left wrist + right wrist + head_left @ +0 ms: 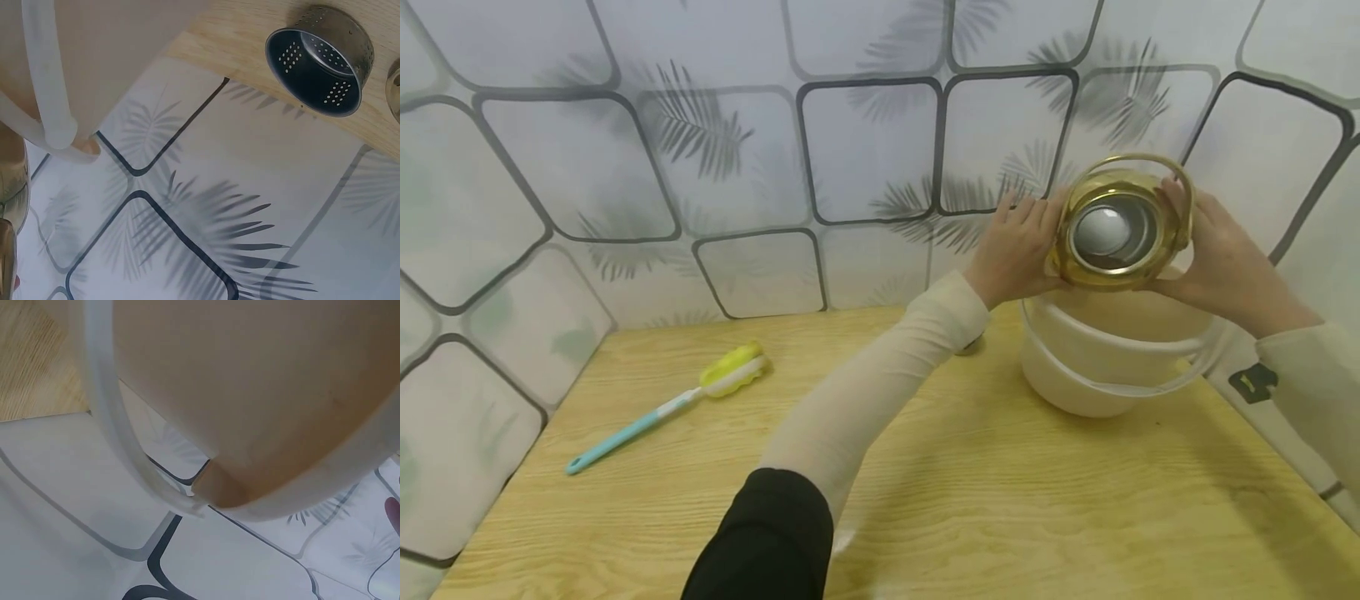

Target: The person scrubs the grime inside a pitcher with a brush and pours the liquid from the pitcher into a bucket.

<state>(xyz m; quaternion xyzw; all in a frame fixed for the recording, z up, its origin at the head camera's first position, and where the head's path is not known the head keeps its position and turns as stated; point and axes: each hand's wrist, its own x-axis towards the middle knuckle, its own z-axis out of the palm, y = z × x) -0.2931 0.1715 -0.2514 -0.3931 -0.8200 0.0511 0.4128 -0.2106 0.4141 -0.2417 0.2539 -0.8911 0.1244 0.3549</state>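
Observation:
Both hands hold a shiny gold teapot (1112,235) above a cream bucket (1075,358), its round opening tipped toward the head camera and its hoop handle raised. My left hand (1017,254) grips the pot's left side, thumb low and fingers behind. On the right side, my right hand (1228,267) grips it the same way. The teapot's inside is bright metal; its spout is hidden. In the left wrist view, only a gold edge of the pot (11,181) shows. The right wrist view looks into the bucket (250,394), with a fingertip at the right edge.
On the wooden table (985,500) a bottle brush (655,425) with a yellow sponge head and blue handle lies at left. A perforated metal strainer (325,56) lies on its side near the patterned wall (865,150), mostly behind my left forearm in the head view.

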